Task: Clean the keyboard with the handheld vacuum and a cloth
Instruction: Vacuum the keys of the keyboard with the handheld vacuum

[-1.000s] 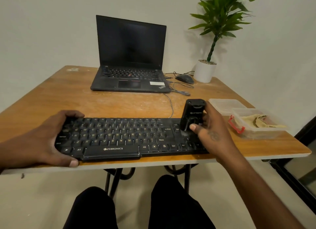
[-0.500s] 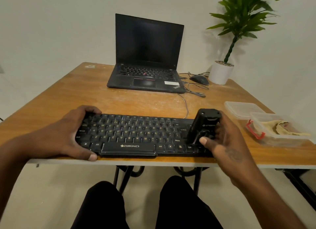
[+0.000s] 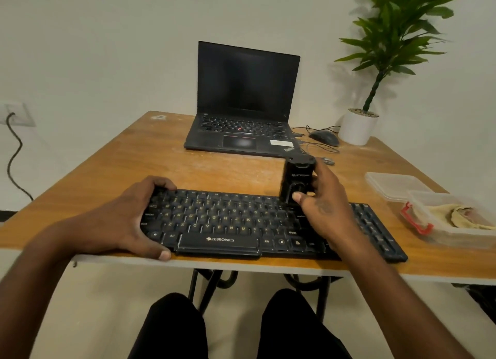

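- The right hand point(image 3: 326, 211) has its fingers wrapped round the small black handheld vacuum point(image 3: 297, 180), upright on the flat black keyboard point(image 3: 228, 224).
- The left hand point(image 3: 126, 219) fingers grip the keyboard's left end, at the wooden bench's point(image 3: 214, 171) near edge.
- A yellowish cloth point(image 3: 459, 216) lies in a clear plastic box point(image 3: 451, 232), right.

head cam | worn, looks forward-down | near table point(image 3: 241, 173) edge | single view
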A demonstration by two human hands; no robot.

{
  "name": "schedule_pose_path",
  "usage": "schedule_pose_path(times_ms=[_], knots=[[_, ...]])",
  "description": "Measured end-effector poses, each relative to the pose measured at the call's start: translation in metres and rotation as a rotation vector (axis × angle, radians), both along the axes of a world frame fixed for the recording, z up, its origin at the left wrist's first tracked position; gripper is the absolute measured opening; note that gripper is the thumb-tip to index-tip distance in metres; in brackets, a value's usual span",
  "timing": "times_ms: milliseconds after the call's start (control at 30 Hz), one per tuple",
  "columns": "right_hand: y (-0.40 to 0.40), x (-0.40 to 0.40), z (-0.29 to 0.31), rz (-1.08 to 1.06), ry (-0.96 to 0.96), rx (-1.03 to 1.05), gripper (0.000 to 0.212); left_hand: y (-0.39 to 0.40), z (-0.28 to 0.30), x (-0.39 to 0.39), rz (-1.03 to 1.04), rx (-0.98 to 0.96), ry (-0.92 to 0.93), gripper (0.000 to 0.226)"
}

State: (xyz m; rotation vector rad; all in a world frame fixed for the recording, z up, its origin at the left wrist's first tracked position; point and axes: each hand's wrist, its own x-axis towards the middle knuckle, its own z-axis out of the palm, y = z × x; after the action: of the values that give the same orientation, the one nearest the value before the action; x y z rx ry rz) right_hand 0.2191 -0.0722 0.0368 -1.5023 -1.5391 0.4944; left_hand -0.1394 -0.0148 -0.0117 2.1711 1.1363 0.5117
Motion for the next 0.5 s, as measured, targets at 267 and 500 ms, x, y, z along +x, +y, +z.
schedule_pose_path(times_ms=[267,500], knots=[[-0.065,-0.015,-0.01,0.096,0.159,0.001,0.068,-0.002,0.004,0.003,-0.007,0.015,0.01,0.114],[-0.002,-0.028,-0.006,0.031,0.021,0.033,0.058,-0.001,0.005,0.003,-0.019,-0.008,0.01,0.116]])
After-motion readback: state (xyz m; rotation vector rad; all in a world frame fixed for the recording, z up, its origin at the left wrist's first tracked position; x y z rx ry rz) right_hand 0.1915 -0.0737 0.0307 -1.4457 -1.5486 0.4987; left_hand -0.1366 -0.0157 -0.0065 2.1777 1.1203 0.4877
